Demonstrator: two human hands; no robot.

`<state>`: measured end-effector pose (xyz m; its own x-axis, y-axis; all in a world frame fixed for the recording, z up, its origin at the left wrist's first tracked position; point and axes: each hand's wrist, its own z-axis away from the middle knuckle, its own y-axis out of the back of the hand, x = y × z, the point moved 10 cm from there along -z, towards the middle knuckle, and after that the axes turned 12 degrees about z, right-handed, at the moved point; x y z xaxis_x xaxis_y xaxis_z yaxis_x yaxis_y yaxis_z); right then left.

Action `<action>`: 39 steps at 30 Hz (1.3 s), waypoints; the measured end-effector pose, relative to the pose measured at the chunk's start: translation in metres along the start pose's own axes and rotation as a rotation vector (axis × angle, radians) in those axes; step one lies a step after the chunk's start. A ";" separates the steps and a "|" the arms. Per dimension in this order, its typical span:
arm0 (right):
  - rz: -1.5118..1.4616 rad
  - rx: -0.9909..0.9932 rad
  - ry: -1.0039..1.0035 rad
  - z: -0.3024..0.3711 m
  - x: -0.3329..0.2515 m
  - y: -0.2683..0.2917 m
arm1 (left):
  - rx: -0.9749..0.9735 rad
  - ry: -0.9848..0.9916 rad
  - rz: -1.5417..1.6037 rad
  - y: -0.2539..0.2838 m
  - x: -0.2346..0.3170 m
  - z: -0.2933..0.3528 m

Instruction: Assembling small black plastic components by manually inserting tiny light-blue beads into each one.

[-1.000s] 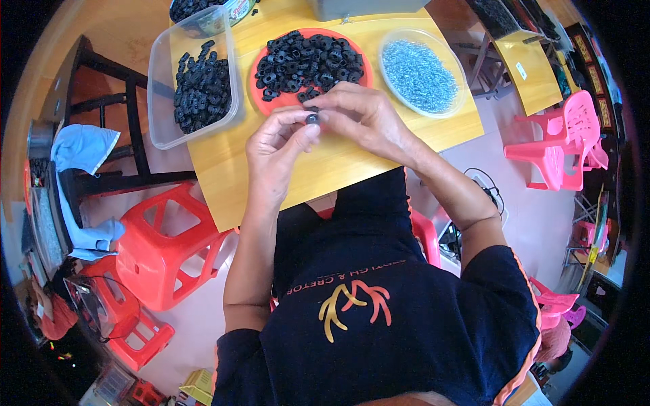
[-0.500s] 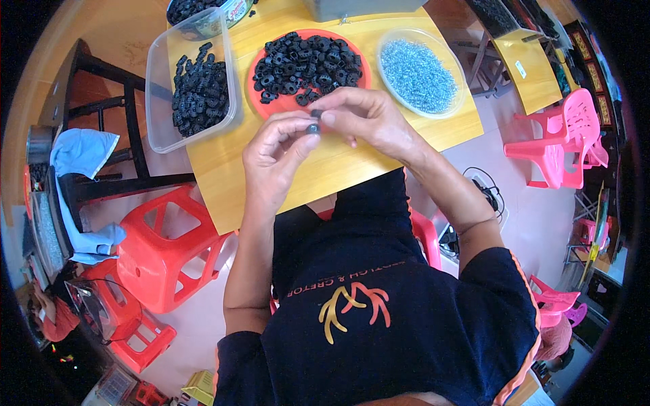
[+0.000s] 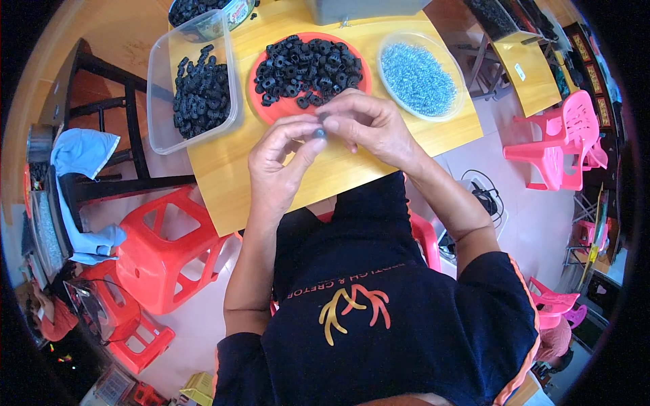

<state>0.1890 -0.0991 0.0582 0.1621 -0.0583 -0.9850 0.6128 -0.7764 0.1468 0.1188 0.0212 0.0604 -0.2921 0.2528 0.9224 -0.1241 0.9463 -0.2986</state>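
Both my hands meet over the near edge of a round red plate [image 3: 284,110] heaped with small black ring-shaped plastic parts [image 3: 308,64]. My left hand [image 3: 281,150] pinches a small dark round part [image 3: 319,134] between thumb and fingertips. Close against it, my right hand [image 3: 371,125] is closed in a pinch on another small dark piece [image 3: 323,117], mostly hidden by the fingers. To the left stands a clear plastic tub [image 3: 157,101] holding black parts like those on the plate. A round clear dish [image 3: 462,91] of small light-blue translucent pieces [image 3: 418,74] is at the right.
The yellow table [image 3: 223,193] carries a round tin [image 3: 217,24] of black parts and a grey box [image 3: 365,8] at its far side. Red stools [image 3: 162,250] stand at the left, pink chairs [image 3: 552,145] at the right. Cables [image 3: 487,196] lie on the floor.
Both hands have shifted slightly right and nearer to me, still together. The dark part in the left fingertips appears turned a little. The containers keep their places.
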 end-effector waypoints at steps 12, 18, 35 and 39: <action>-0.079 -0.008 -0.142 -0.004 -0.003 0.014 | 0.018 0.278 0.150 -0.001 -0.022 0.005; -0.059 -0.040 -0.208 0.000 0.006 0.006 | 0.032 0.063 0.153 0.000 -0.006 -0.001; 0.100 0.054 -0.066 0.002 -0.004 0.004 | 0.029 0.081 0.083 -0.003 -0.009 0.002; -0.100 0.015 -0.142 0.000 0.007 0.004 | 0.006 0.051 0.112 -0.001 -0.006 0.002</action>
<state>0.1922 -0.1023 0.0520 -0.0105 -0.0669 -0.9977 0.6086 -0.7921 0.0467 0.1184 0.0180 0.0549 -0.2561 0.3665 0.8945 -0.0996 0.9104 -0.4015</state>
